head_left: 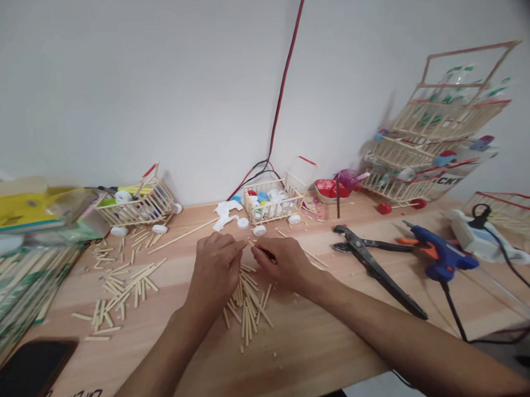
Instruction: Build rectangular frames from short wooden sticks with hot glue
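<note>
My left hand [216, 269] and my right hand [284, 261] meet over the middle of the wooden table [323, 330]. Both are closed, fingertips pinching a short wooden stick [250, 243] held between them. My right hand also grips a thin dark tool, partly hidden in the fingers. Just under the hands lies a pile of cut wooden sticks [249, 301]. More cut sticks [122, 286] are scattered to the left.
Black pliers [376, 267] and a blue glue gun [441, 254] lie to the right. Small stick baskets [271, 201] [136, 203] with bottle caps stand near the wall, a tall stick rack [433, 138] at far right. A dark phone [29, 375] lies front left; stick packs [18, 285] lie left.
</note>
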Action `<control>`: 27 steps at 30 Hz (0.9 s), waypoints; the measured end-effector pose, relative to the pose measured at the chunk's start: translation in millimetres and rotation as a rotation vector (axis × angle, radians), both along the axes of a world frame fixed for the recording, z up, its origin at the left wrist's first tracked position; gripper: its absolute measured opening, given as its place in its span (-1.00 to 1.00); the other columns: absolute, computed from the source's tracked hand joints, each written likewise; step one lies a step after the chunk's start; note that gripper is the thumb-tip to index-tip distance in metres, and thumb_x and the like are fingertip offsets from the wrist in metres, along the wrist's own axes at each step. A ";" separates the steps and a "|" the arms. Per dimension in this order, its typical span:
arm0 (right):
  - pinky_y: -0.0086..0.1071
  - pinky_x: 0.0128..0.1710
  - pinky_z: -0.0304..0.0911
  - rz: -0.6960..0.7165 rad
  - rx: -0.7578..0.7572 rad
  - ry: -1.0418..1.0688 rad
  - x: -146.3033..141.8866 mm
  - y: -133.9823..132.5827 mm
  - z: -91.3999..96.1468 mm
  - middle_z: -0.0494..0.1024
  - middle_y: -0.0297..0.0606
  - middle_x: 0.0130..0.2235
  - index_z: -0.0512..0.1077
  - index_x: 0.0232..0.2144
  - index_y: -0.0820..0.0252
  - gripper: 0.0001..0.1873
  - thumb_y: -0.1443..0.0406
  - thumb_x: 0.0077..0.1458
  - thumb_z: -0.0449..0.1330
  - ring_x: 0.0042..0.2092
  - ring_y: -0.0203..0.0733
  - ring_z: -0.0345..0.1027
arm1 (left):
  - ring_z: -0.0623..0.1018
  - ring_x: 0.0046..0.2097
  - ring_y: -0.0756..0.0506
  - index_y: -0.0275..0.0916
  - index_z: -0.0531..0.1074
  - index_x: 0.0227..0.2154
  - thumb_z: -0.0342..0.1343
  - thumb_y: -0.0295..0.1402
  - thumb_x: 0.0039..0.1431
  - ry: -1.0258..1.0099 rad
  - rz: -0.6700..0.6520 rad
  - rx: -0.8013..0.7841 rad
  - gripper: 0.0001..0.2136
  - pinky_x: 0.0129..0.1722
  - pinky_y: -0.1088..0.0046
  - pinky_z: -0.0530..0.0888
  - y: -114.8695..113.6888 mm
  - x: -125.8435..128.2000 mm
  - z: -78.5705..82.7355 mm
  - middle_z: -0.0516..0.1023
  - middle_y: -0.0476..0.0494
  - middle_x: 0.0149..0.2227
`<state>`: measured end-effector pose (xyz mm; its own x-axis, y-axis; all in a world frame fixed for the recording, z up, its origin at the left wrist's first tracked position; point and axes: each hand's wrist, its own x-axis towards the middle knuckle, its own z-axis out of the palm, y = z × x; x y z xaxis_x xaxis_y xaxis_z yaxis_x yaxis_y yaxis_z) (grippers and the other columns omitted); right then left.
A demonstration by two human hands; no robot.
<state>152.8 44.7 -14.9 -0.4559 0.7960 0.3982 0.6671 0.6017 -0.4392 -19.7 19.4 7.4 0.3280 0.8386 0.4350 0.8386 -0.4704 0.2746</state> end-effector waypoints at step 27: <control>-0.44 -0.48 -0.17 -0.003 0.001 -0.016 0.3 -0.4 1.8 0.33 -0.37 -0.59 0.30 -0.58 0.23 -0.69 0.30 0.20 0.02 -0.53 -0.38 0.10 | 0.41 -0.24 -0.17 -0.20 0.53 -0.19 0.00 -0.49 0.21 0.014 0.000 0.008 -0.77 -0.23 0.23 0.28 -0.5 0.9 -0.1 0.52 -0.12 -0.37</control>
